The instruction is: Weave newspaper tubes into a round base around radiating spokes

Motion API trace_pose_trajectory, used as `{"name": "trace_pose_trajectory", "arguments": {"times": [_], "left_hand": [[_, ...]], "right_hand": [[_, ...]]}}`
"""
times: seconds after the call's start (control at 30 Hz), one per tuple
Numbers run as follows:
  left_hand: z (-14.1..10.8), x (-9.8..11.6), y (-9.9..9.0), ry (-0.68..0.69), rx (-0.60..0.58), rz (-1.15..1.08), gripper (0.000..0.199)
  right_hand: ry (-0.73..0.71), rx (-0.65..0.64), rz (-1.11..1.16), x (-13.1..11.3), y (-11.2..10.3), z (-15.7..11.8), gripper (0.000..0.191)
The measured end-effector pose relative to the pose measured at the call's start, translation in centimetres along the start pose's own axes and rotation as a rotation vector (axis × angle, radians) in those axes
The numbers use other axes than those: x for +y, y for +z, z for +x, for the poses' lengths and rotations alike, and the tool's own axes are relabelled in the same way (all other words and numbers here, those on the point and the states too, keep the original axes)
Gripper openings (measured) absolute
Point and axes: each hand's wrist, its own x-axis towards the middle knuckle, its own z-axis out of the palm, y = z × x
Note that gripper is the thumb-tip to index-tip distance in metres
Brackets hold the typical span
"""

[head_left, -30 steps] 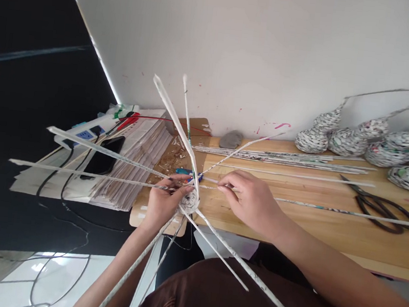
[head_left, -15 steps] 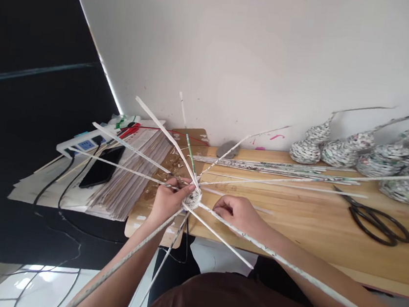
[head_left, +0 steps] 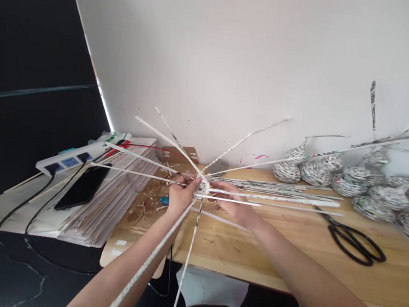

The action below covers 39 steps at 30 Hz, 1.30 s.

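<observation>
A small woven paper base [head_left: 203, 189] hangs above the table, with several rolled newspaper strips spreading out from it like spokes. My left hand [head_left: 181, 195] is closed on its left side, thumb on top. At the right edge of the base, my right hand [head_left: 233, 203] curls its fingers around the root of a paper strip [head_left: 295, 200]; other strips cross over this hand and partly cover the fingertips. One long strip [head_left: 156, 251] runs down over my left forearm, and another strip [head_left: 188, 260] points toward my body.
Loose paper strips [head_left: 278, 187] lie along the back of the wooden table [head_left: 251, 257]. Black scissors [head_left: 357, 242] rest at right, before several woven gourd shapes [head_left: 287, 170]. On the left are a paper stack [head_left: 111, 197], a phone [head_left: 82, 186] and a power strip [head_left: 69, 160].
My right hand has moved in to the base's right edge, under the strips. The base has tilted, and its right-hand strips have swung up to lie nearly level. The camera view has shifted.
</observation>
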Motion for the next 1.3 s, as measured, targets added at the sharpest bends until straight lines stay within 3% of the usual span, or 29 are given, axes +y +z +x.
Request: {"name": "trace_pose_trajectory", "arguments": {"times": [0.1,0.27,0.43,0.6,0.73,0.83,0.93,1.03,1.17,1.3], "left_hand": [[-0.3,-1.3,-0.1,-0.041,-0.064,0.054,0.040],[-1.3,-1.6,-1.5,-0.135,-0.098,0.137,0.042],[-1.6,-1.9,-2.9,-0.223,-0.147,0.217,0.048],[-2.8,-1.8,-2.5,-0.213,-0.068,0.136,0.047],[-3.7,-1.4,-2.1,-0.213,-0.026,0.080,0.042],[-4.0,-1.2,-2.5,-0.214,0.022,0.093,0.043],[-4.3,-0.9,-2.7,-0.226,0.029,0.127,0.041],[-4.7,-0.5,-2.3,-0.211,0.027,0.189,0.038],[-5.3,-0.6,-1.2,-0.217,0.047,0.171,0.038],[-5.8,-0.9,-1.0,-0.306,-0.015,0.141,0.034]], "right_hand": [[-0.076,-0.058,0.017,0.4,0.2,-0.6,0.052],[-0.059,0.036,-0.058,2.5,0.4,-1.3,0.076],[-0.162,0.043,-0.175,2.9,0.5,-1.7,0.095],[-0.201,-0.022,-0.140,3.4,1.6,-2.1,0.071],[-0.022,-0.028,0.058,3.7,2.2,-2.0,0.049],[0.122,-0.092,0.207,3.5,2.2,-1.7,0.049],[0.206,-0.047,0.319,3.5,2.4,-1.5,0.045],[0.243,-0.011,0.292,3.7,2.7,-1.4,0.039],[0.239,0.104,0.188,4.2,2.8,-1.2,0.034],[0.176,0.173,0.085,4.7,2.7,-1.0,0.026]]}}
